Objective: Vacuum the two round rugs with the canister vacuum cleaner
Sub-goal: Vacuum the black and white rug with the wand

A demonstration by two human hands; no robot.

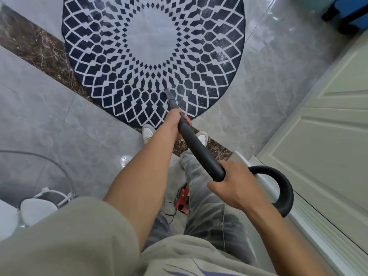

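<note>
While you stand at the near edge of the round navy-and-white rug, your left hand grips the black vacuum wand low down, fingers curled round it, and your right hand holds its upper end the same way, where the hose bends away to your right. The narrow nozzle touches the rug's patterned band, short of the pale centre. Between your legs the red canister sits on the grey tiled floor, partly hidden.
</note>
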